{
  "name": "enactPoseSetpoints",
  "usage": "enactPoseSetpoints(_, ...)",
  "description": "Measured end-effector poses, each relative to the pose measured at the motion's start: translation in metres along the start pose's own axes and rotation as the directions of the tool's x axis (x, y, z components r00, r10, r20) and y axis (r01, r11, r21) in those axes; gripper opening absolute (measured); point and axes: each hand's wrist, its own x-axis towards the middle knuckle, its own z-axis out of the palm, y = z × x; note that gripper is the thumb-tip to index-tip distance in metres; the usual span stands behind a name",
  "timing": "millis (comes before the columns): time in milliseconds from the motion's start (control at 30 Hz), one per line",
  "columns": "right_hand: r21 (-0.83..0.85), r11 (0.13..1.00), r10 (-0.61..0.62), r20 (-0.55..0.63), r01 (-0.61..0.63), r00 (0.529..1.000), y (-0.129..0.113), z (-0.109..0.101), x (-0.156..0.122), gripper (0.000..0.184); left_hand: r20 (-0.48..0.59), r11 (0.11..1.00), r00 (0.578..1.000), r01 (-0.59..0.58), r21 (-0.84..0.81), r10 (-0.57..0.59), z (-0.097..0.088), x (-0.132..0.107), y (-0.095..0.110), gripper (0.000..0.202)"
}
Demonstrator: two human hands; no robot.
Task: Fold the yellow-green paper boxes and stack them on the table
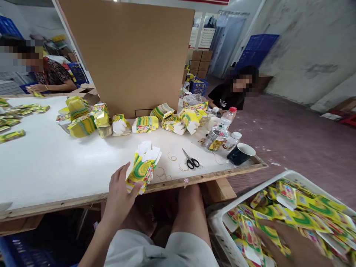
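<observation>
My left hand (121, 187) grips a small bundle of yellow-and-green printed cartons (141, 168) at the table's front edge, thumb in front and fingers along the far left side. White flaps stick up from the top of the bundle. At the lower right, my right hand (294, 241) reaches over a white plastic basket (296, 176) heaped with yellow packets (285, 194). Its fingers are stretched out and apart, somewhat blurred, touching or just above the packets.
Black-handled scissors (191, 161) and rubber bands (163, 174) lie nearby. More cartons (144, 124) line a tall cardboard sheet (128, 55). A dark mug (240, 155), a jar (215, 139) and bottles stand at the right. Two people sit beyond the table (55, 167).
</observation>
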Motion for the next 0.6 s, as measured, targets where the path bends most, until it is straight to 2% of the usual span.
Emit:
enactPoseSetpoints(33, 0.107, 0.994, 0.001, 0.11, -0.013, 0.994, -0.016, 0.016, 0.0, 0.038, 0.019, 0.997, 0.998, 0.056, 0.045, -0.057, -0.001, 0.005, -0.01, 0.065)
enactPoseSetpoints(67, 0.241, 0.969, -0.006, 0.251, -0.057, 0.968, -0.039, 0.034, -0.001, 0.035, 0.044, 0.992, 0.993, 0.107, 0.07, -0.111, -0.001, 0.008, -0.017, 0.068)
enactPoseSetpoints(167, 0.576, 0.791, -0.07, 0.42, -0.206, 0.905, -0.121, 0.095, -0.005, 0.034, 0.108, 0.972, 0.967, 0.225, 0.064, -0.231, 0.002, 0.01, -0.026, 0.059)
enactPoseSetpoints(233, 0.685, 0.645, -0.129, 0.535, -0.339, 0.835, -0.169, 0.128, -0.009, 0.038, 0.133, 0.961, 0.954, 0.276, -0.029, -0.27, 0.001, 0.01, -0.024, 0.044)
enactPoseSetpoints(300, 0.706, 0.565, -0.184, 0.612, -0.427, 0.769, -0.203, 0.15, -0.014, 0.043, 0.164, 0.92, 0.941, 0.327, -0.216, -0.296, -0.001, 0.009, -0.021, 0.034)
enactPoseSetpoints(367, 0.71, 0.534, -0.232, 0.645, -0.459, 0.728, -0.223, 0.162, -0.018, 0.049, 0.203, 0.82, 0.926, 0.376, -0.431, -0.318, -0.002, 0.007, -0.019, 0.035)
enactPoseSetpoints(467, 0.732, 0.505, -0.262, 0.636, -0.458, 0.726, -0.241, 0.166, -0.016, 0.052, 0.232, 0.668, 0.913, 0.404, -0.624, -0.336, -0.001, 0.006, -0.017, 0.042)
enactPoseSetpoints(533, 0.75, 0.496, -0.253, 0.607, -0.437, 0.754, -0.249, 0.167, -0.009, 0.048, 0.192, 0.652, 0.92, 0.38, -0.656, -0.342, 0.0, 0.008, -0.016, 0.044)
enactPoseSetpoints(600, 0.765, 0.504, -0.232, 0.567, -0.401, 0.791, -0.256, 0.169, 0.003, 0.043, 0.117, 0.686, 0.927, 0.345, -0.64, -0.357, -0.001, 0.011, -0.016, 0.042)
